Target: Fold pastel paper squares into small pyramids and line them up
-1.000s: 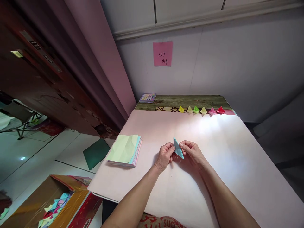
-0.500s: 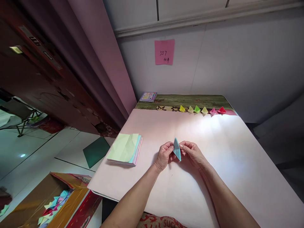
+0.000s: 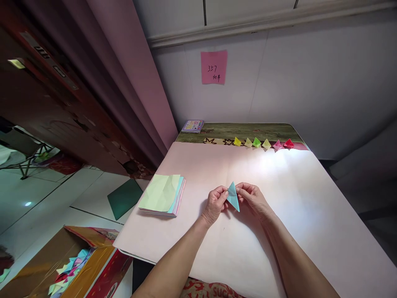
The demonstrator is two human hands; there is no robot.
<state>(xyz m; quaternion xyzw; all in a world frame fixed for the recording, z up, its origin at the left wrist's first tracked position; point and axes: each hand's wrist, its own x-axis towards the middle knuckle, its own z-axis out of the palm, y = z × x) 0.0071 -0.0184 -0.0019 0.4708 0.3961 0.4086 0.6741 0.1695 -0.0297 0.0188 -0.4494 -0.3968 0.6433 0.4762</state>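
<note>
A small folded light-blue paper piece (image 3: 233, 196), pointed at top and bottom, is held just above the pale pink table cover (image 3: 297, 198). My left hand (image 3: 215, 205) pinches its left side. My right hand (image 3: 252, 199) pinches its right side, fingers closed on the fold. A stack of coloured square paper (image 3: 163, 194) with a creased pale green sheet on top lies left of my hands.
Several small folded paper shapes in yellow, green, pink and red (image 3: 262, 143) line the table's far edge. A paper pack (image 3: 192, 126) sits at the back left. A pink note (image 3: 214, 67) hangs on the wall. An open box of folded pieces (image 3: 72, 267) stands on the floor.
The blue piece has been turned and opened slightly between my fingers, showing a wider face now. Both hands stay in the same place.
</note>
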